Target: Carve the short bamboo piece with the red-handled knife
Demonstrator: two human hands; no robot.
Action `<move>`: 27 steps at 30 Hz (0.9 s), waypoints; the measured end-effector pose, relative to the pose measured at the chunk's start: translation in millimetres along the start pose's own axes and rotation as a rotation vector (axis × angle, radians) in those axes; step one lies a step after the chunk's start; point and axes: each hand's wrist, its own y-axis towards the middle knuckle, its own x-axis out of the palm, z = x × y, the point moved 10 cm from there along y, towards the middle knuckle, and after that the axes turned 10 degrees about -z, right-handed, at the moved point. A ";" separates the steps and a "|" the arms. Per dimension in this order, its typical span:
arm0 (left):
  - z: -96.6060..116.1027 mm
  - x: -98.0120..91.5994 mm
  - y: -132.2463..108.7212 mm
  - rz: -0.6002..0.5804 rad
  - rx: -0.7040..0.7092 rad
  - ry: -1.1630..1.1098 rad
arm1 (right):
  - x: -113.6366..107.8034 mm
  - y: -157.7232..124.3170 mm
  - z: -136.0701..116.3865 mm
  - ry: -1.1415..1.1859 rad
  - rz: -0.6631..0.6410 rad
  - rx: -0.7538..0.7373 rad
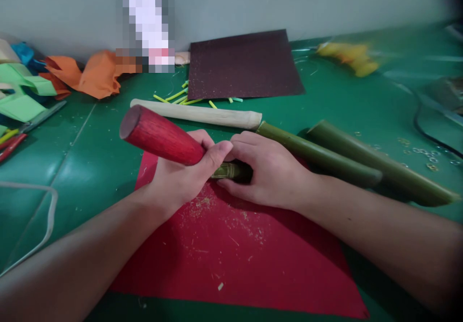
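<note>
While my left hand [177,179] is closed round the handle [162,136], a stout, grained red cylinder with a flat, dark end, my right hand [273,167] grasps the bamboo [226,171]. This green, rounded piece, scored with pale lines, shows in part between the fingers of my two hands. Beneath my fingers lies the red sheet [235,269], smooth and matte, strewn on their near side with fine, straw-like shavings [202,206]. Just beyond my fingers lies a pale stick [198,113], long and rounded. Right of my right fingers, two smooth green tubes [318,153] lie aslant. Farther beyond my fingers is a flat, speckled dark sheet [246,66], thin yellowish strips [177,94] at its near edge. Well left of them sits crumpled orange paper [101,73] on the glossy green table [87,133].
</note>
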 end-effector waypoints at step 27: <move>-0.9 3.3 1.7 -0.007 0.015 0.035 | -2.8 -0.5 -1.2 -0.013 0.056 -0.030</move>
